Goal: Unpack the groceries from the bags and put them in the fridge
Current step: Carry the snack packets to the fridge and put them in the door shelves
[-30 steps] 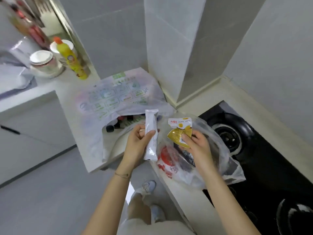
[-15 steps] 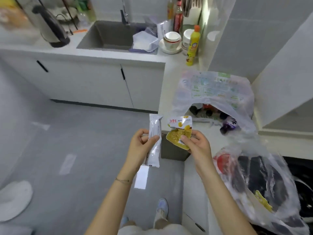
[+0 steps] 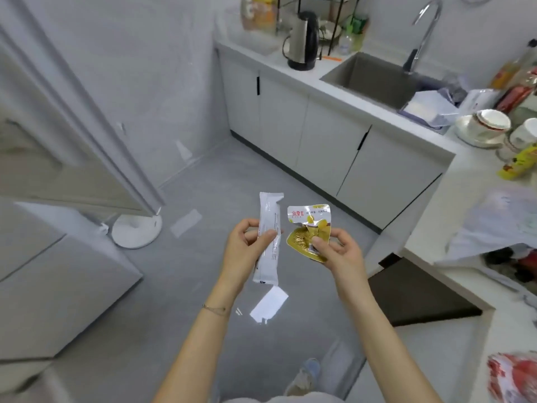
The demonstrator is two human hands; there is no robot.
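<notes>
My left hand [image 3: 247, 251] grips a long white sachet [image 3: 268, 239], held upright in front of me. My right hand [image 3: 338, 253] pinches a small yellow and white snack pouch [image 3: 309, 228] beside it. Both packets hang over the grey floor. A pale printed grocery bag [image 3: 499, 225] lies on the counter at the right, with dark and red items showing under its edge. A clear bag holding red packaging [image 3: 513, 376] sits at the lower right corner. A large pale grey appliance [image 3: 58, 286], perhaps the fridge, stands at the left, closed.
A counter with a sink [image 3: 374, 80], tap and black kettle [image 3: 303, 42] runs along the far side. Stacked bowls [image 3: 485, 126] and a yellow bottle [image 3: 520, 162] stand at the right. A white round base [image 3: 136, 229] rests on the floor by a sliding door frame.
My view has swung left, from the bags on the counter to the floor and the left side of the kitchen. Both hands keep the same packets.
</notes>
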